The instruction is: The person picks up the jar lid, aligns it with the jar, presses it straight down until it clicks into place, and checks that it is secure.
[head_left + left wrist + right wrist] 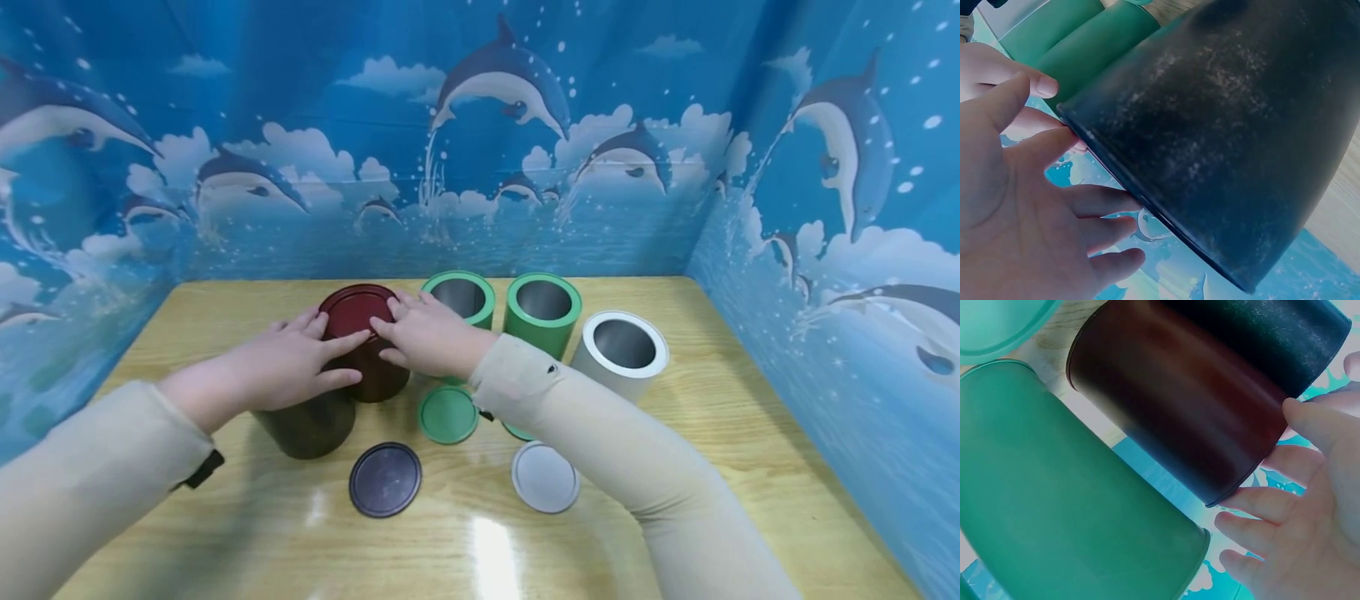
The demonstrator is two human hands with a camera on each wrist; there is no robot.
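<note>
A dark red canister (378, 375) stands upright at the back left, with a dark red lid (352, 310) on its top. My left hand (288, 362) reaches over from the left, its spread fingertips at the lid's near-left rim. From the right my right hand (431, 335) touches the same lid, fingers fairly straight along the rim. Under the left hand stands a black canister (307, 429), its top hidden in the head view; scuffs mark its side (1210, 119) in the left wrist view. The red canister's side (1179, 394) fills the middle of the right wrist view.
Two open green canisters (543, 321) and an open white canister (630, 358) stand to the right. Nearer on the wooden table (285, 533) lie a black lid (385, 479), a green lid (447, 414) and a white lid (545, 477). My right sleeve mostly covers another green lid (517, 432).
</note>
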